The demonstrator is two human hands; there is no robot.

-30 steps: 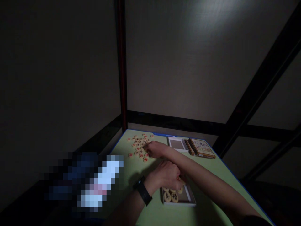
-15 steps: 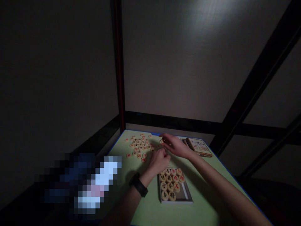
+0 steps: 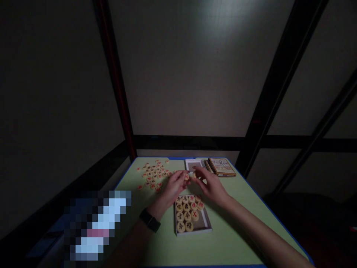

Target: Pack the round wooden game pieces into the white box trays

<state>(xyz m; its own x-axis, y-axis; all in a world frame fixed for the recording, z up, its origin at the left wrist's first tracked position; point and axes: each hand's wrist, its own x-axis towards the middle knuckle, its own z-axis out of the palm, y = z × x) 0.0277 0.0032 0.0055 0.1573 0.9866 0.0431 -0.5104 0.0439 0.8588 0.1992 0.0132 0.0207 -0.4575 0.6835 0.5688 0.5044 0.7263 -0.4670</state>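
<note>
My left hand (image 3: 173, 187), with a dark watch on its wrist, is closed on a round Chinese chess piece (image 3: 187, 177) with red marking. Close beside it, the fingers of my right hand (image 3: 211, 185) pinch another pale chess piece (image 3: 194, 175); its face is turned away. Both hands are just above the far edge of a shallow open box (image 3: 202, 223). Rows of wooden chess pieces marked in black and red lie in that box, with a bare strip along its right side. Loose chess pieces (image 3: 152, 173) are scattered on the table to the left.
At the back of the green table (image 3: 150, 234) lies a white open tray (image 3: 189, 162). A printed box (image 3: 222, 166) rests to its right. Walls stand behind and to the left. A blurred-out bright patch (image 3: 104, 223) is at the lower left.
Both hands have come together nearer the box, and chess pieces now show between their fingers. The right hand has uncovered the white tray. The camera view has turned slightly right.
</note>
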